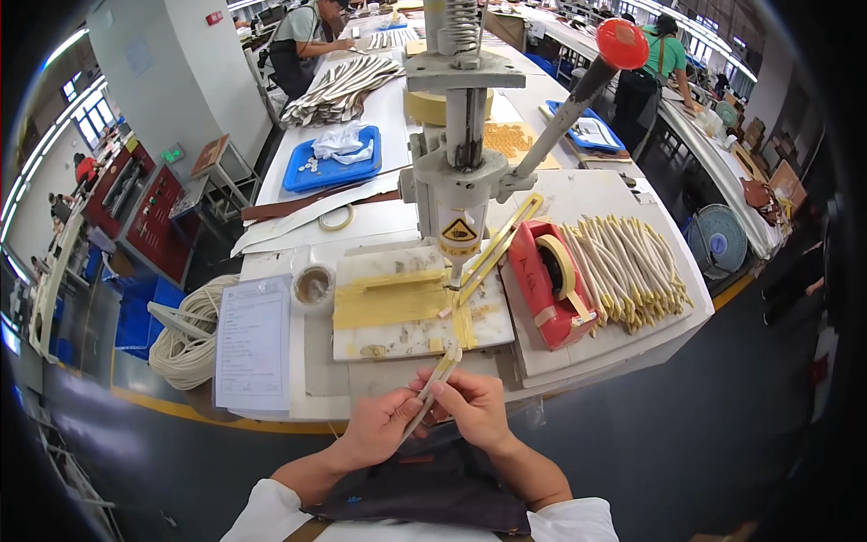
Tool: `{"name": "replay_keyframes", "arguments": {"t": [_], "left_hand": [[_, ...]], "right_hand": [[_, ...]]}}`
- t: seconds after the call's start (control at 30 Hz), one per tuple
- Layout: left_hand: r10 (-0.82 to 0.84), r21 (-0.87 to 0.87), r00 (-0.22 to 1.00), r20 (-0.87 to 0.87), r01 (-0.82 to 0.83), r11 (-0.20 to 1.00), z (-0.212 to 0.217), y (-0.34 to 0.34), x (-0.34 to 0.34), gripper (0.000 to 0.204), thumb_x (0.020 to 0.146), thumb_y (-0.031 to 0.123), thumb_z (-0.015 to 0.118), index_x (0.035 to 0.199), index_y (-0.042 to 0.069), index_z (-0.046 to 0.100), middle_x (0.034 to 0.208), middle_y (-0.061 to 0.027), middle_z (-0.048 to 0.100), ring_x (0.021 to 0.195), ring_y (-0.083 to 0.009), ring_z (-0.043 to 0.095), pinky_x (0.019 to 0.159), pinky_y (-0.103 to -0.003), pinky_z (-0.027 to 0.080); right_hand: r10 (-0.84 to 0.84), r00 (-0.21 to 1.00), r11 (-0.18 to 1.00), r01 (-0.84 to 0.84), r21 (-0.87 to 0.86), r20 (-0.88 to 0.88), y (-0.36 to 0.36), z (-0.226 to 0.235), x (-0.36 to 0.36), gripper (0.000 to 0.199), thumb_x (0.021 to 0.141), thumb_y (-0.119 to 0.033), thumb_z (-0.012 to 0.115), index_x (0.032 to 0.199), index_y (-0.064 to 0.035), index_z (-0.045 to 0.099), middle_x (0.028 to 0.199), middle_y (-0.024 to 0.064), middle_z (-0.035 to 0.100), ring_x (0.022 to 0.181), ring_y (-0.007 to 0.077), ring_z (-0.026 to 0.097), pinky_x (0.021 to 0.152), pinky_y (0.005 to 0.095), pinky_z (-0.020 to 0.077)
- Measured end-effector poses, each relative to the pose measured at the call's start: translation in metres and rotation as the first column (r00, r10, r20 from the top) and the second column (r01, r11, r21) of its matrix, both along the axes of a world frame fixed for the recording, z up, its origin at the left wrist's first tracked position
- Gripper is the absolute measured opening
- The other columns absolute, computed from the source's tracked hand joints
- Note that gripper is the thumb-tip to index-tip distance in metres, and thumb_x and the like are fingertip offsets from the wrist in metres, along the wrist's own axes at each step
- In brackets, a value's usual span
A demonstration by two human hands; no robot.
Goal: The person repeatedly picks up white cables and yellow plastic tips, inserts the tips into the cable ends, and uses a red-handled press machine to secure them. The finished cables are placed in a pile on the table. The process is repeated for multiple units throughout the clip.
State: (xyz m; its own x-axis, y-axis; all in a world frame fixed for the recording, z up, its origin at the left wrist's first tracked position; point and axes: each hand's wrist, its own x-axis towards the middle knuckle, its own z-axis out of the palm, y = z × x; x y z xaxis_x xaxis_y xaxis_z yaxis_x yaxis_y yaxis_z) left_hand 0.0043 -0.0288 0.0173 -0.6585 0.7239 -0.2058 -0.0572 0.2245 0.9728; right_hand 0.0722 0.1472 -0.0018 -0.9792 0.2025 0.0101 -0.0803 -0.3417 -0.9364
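Close to the table's front edge, my left hand (pixel 377 423) and my right hand (pixel 477 408) are both closed on a short whitish cord (pixel 423 403). Its upper end is wrapped in yellow tape and points away from me; some of its middle is behind my fingers. Just beyond stands a grey hand press (pixel 462 185) with a lever topped by a red knob (pixel 622 43). Under its tip lies a white board (pixel 361 343) partly covered with yellow tape. A yellow slotted strip (pixel 506 244) slants across the board's right side.
On the right are a red tape dispenser (pixel 535 298) and a pile of yellow-tipped cords (pixel 623 271). At left lie a paper sheet (pixel 253 343), a small round tub (pixel 313 285) and a coil of cord (pixel 185 348). A blue tray (pixel 298 172) sits farther back. Co-workers stand beyond.
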Motion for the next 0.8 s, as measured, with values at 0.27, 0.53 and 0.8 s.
{"name": "replay_keyframes", "arguments": {"t": [0.27, 0.53, 0.8], "left_hand": [[-0.065, -0.066, 0.995, -0.073, 0.060, 0.996, 0.004, -0.002, -0.005, 0.035, 0.111, 0.027, 0.046, 0.110, -0.002, 0.066, 0.086, -0.0083, 0.071, 0.072, -0.0160, 0.071, 0.067, -0.030, 0.058], [-0.086, -0.010, 0.996, 0.002, 0.086, 0.996, 0.000, -0.001, -0.008, 0.034, 0.111, 0.026, 0.048, 0.116, -0.002, 0.066, 0.091, -0.0078, 0.073, 0.074, -0.0128, 0.070, 0.065, -0.027, 0.056], [0.009, 0.096, 0.990, 0.144, -0.023, 0.995, -0.005, -0.002, -0.007, 0.030, 0.107, 0.021, 0.057, 0.126, -0.002, 0.062, 0.091, -0.0105, 0.074, 0.068, -0.0102, 0.065, 0.062, -0.025, 0.053]], "right_hand": [[-0.018, 1.000, 0.997, 0.018, 0.070, -0.004, -0.005, -0.002, 0.002, 0.028, 0.105, -0.016, 0.060, 0.123, 0.0029, 0.070, 0.093, 0.0029, 0.074, 0.070, 0.0044, 0.061, 0.062, 0.0204, 0.0503], [-0.051, 0.998, 0.988, 0.055, 0.146, -0.028, 0.000, 0.005, 0.003, 0.027, 0.106, -0.014, 0.058, 0.119, 0.0050, 0.070, 0.100, 0.0081, 0.077, 0.073, 0.0073, 0.066, 0.066, 0.0237, 0.0555], [-0.328, 0.928, 0.923, 0.355, 0.152, -0.174, 0.032, 0.035, -0.010, 0.028, 0.106, -0.015, 0.057, 0.114, 0.0094, 0.068, 0.098, 0.0153, 0.077, 0.068, 0.0090, 0.064, 0.062, 0.0239, 0.0538]]}}
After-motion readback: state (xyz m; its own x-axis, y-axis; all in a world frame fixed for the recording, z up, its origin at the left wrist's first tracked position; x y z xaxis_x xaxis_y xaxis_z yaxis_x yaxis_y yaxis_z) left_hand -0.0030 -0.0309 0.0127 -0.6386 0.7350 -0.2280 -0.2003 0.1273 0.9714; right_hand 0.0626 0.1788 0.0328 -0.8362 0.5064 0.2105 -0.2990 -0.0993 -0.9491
